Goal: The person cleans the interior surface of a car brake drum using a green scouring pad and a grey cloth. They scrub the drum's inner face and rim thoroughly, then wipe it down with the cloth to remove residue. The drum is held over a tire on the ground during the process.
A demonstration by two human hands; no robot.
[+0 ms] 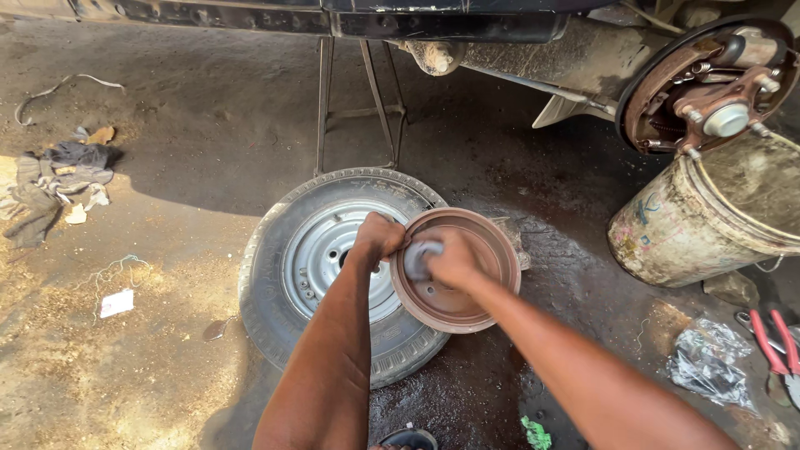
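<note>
A rusty brown brake drum (467, 287) rests tilted on a wheel with a grey steel rim (321, 250) lying flat on the ground. My left hand (379, 237) grips the drum's left edge. Inside the drum, my right hand (450, 258) presses a pale grey piece of abrasive paper or cloth (419, 260) against the inner surface. The drum's open side faces up toward me.
A vehicle stands above on a metal jack stand (358, 108), its bare brake hub (717, 92) exposed at upper right. A dirty bucket (700, 225) leans below the hub. Red-handled pliers (775, 342) and a plastic bag (708, 362) lie right; rags (58, 179) lie left.
</note>
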